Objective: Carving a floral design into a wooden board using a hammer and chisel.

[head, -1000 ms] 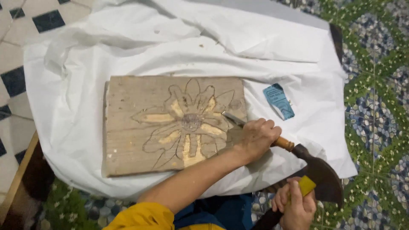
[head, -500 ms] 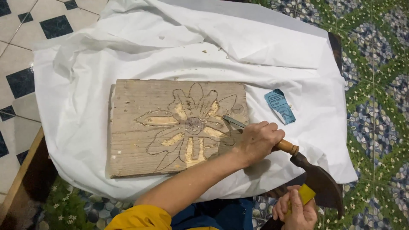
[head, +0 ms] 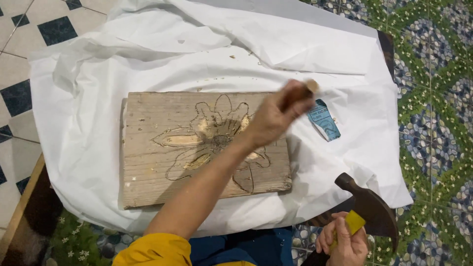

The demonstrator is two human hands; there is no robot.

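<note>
A weathered wooden board [head: 157, 167] with a carved flower outline lies on a white cloth [head: 148, 64]. My left hand [head: 273, 118] hovers over the flower's right side, shut on a chisel; only its brown wooden handle [head: 299, 92] shows, pointing up and right, and the blade is hidden by the hand. My right hand [head: 345, 241] is low at the bottom right, off the board, gripping the yellow handle of a hammer whose dark head [head: 370, 207] points up and to the left.
A small blue packet [head: 323, 119] lies on the cloth right of the board. The cloth covers a small table with a dark corner [head: 387, 44]. Patterned tile floor surrounds it, and a wooden frame edge [head: 22, 207] stands at the left.
My left hand has lifted and turned the chisel, so its handle now points up instead of lying low to the right. The hammer has stayed low at the bottom right.
</note>
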